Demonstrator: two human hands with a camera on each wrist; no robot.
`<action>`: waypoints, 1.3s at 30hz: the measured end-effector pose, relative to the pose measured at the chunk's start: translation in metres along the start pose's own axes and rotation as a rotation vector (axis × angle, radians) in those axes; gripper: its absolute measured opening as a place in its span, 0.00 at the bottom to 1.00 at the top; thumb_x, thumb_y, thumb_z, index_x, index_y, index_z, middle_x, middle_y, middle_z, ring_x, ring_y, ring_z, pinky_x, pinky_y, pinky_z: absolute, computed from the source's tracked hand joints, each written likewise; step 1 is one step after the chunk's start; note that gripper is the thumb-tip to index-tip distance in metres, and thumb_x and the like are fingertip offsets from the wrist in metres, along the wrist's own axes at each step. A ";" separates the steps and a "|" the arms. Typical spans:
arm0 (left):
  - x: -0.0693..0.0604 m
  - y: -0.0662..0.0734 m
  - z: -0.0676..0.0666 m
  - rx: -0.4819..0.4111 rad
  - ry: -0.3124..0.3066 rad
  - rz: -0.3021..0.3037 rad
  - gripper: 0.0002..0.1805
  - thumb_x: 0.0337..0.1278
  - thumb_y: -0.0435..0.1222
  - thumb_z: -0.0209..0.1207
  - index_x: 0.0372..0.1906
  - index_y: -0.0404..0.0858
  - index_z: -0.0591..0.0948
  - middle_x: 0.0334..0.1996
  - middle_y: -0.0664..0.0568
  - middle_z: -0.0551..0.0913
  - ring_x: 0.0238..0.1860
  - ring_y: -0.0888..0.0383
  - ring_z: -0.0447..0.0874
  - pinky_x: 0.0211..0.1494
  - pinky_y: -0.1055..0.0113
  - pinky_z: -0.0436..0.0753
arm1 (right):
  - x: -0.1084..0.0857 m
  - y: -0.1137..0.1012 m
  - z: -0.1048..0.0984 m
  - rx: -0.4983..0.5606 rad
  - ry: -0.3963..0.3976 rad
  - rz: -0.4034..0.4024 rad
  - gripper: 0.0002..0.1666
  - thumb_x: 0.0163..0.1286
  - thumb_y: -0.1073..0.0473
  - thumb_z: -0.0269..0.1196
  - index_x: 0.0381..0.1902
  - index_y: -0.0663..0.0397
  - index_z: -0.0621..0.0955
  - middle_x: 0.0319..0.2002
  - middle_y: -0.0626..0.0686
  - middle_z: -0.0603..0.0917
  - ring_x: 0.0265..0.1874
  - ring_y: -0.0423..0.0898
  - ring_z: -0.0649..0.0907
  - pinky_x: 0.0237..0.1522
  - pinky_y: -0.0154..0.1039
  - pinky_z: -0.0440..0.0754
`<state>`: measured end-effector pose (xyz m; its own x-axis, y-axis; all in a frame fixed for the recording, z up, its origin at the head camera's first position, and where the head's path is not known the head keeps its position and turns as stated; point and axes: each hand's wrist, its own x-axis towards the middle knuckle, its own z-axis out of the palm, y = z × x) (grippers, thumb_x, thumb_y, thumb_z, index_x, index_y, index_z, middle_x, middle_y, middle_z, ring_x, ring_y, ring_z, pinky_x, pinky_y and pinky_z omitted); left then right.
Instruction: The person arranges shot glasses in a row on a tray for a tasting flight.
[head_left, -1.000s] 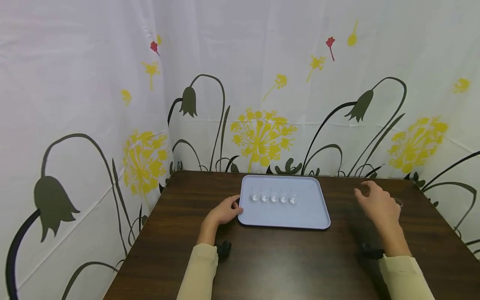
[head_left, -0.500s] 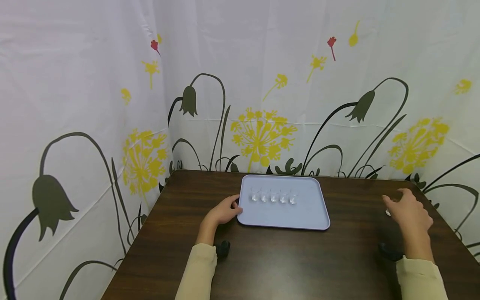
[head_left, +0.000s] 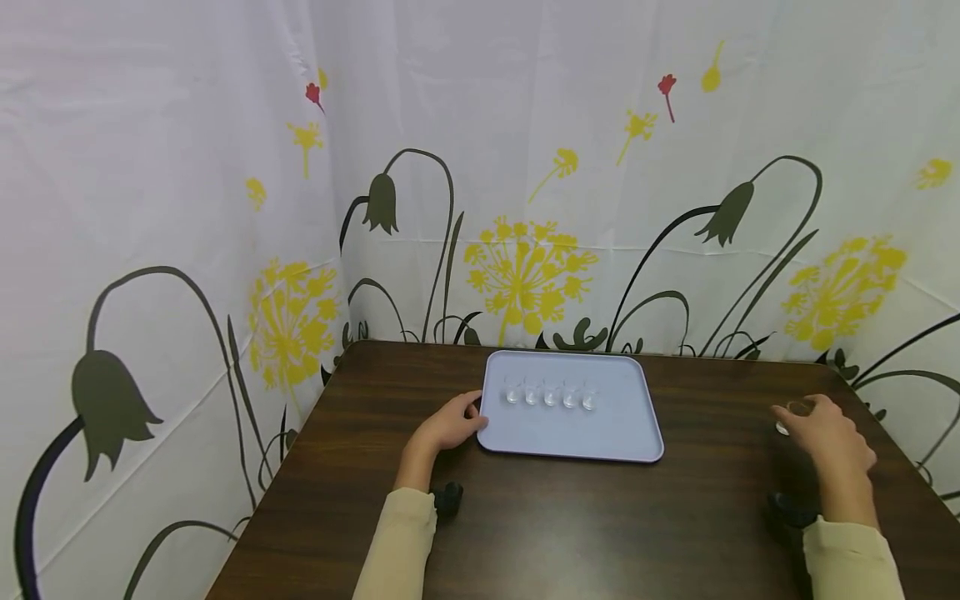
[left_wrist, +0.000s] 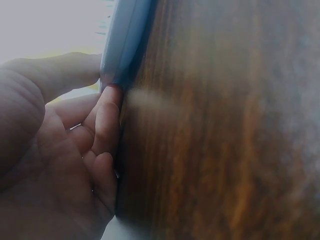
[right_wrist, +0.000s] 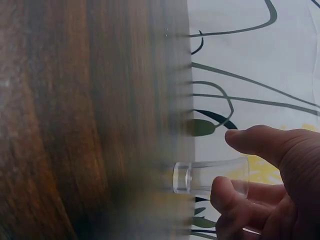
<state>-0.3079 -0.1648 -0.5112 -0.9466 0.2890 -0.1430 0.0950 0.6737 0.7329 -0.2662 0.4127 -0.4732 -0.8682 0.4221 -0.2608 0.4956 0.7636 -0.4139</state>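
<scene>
A pale blue tray lies on the table. My left hand holds its left edge; in the left wrist view the thumb lies against the tray's rim, with the fingers curled below it. Several small clear glasses stand in a row on the tray. Far to the right, my right hand is around a single clear glass that stands upright on the table. Its thumb is apart from the glass, and its fingertips are at the other side; whether they touch it I cannot tell.
The dark wooden table runs back to a white curtain printed with flowers, which also closes off the left and right sides. A black wrist device sits at my left wrist.
My right hand has moved to the right, past the single glass and then down around it. My left hand stays at the tray's edge, and the tray and its glasses have not moved.
</scene>
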 end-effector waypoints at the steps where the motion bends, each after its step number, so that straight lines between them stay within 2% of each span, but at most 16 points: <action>1: 0.000 0.000 0.000 -0.003 0.000 0.001 0.35 0.74 0.36 0.62 0.78 0.26 0.68 0.39 0.49 0.77 0.39 0.56 0.74 0.50 0.60 0.73 | 0.001 0.001 0.001 0.003 -0.009 0.001 0.61 0.77 0.23 0.51 0.84 0.65 0.54 0.76 0.81 0.60 0.65 0.83 0.70 0.58 0.77 0.70; 7: -0.001 -0.001 0.001 -0.004 0.002 0.004 0.35 0.74 0.36 0.63 0.78 0.26 0.68 0.38 0.49 0.77 0.39 0.56 0.74 0.49 0.60 0.73 | 0.003 0.005 0.002 0.020 -0.036 0.002 0.57 0.77 0.24 0.53 0.82 0.65 0.60 0.75 0.81 0.61 0.66 0.83 0.70 0.57 0.76 0.71; 12: 0.002 0.001 -0.001 0.008 -0.001 -0.004 0.35 0.74 0.36 0.63 0.79 0.27 0.68 0.39 0.48 0.78 0.40 0.55 0.74 0.51 0.59 0.74 | 0.004 0.009 0.002 0.048 -0.041 -0.022 0.51 0.79 0.31 0.56 0.80 0.66 0.63 0.65 0.78 0.75 0.60 0.79 0.75 0.54 0.75 0.73; 15: 0.003 0.002 -0.002 0.011 -0.005 -0.008 0.35 0.75 0.36 0.62 0.79 0.27 0.68 0.40 0.48 0.78 0.40 0.55 0.75 0.51 0.59 0.74 | 0.004 0.012 0.002 0.061 -0.041 -0.020 0.49 0.79 0.33 0.57 0.79 0.66 0.64 0.60 0.76 0.79 0.58 0.79 0.77 0.53 0.74 0.74; 22: 0.003 0.001 -0.002 0.012 -0.011 0.002 0.35 0.75 0.37 0.62 0.79 0.27 0.68 0.38 0.49 0.77 0.38 0.56 0.73 0.49 0.61 0.73 | 0.005 0.013 0.002 0.066 -0.033 -0.001 0.49 0.80 0.31 0.54 0.78 0.66 0.65 0.70 0.81 0.68 0.62 0.82 0.73 0.55 0.75 0.73; 29: -0.001 -0.001 0.001 0.003 -0.005 0.000 0.34 0.76 0.37 0.62 0.79 0.26 0.68 0.37 0.50 0.76 0.37 0.57 0.73 0.47 0.62 0.72 | 0.008 0.010 0.002 0.060 -0.019 -0.019 0.52 0.79 0.26 0.50 0.78 0.66 0.65 0.73 0.80 0.65 0.64 0.82 0.72 0.54 0.76 0.73; 33: -0.002 0.000 0.000 -0.015 -0.004 0.000 0.34 0.75 0.36 0.62 0.78 0.26 0.69 0.37 0.49 0.76 0.37 0.57 0.73 0.47 0.62 0.72 | 0.011 0.007 0.004 0.056 -0.010 -0.074 0.52 0.79 0.26 0.50 0.77 0.67 0.66 0.74 0.81 0.65 0.64 0.83 0.71 0.54 0.75 0.74; 39: -0.001 0.000 -0.001 -0.026 -0.007 -0.007 0.34 0.74 0.36 0.63 0.77 0.26 0.69 0.38 0.48 0.77 0.38 0.56 0.73 0.47 0.62 0.72 | 0.011 0.001 0.011 0.061 0.038 -0.235 0.45 0.82 0.33 0.52 0.74 0.69 0.70 0.68 0.79 0.73 0.61 0.80 0.76 0.48 0.71 0.77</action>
<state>-0.3073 -0.1656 -0.5102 -0.9452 0.2886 -0.1528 0.0797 0.6577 0.7491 -0.2746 0.4131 -0.4860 -0.9596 0.2552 -0.1186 0.2794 0.8125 -0.5116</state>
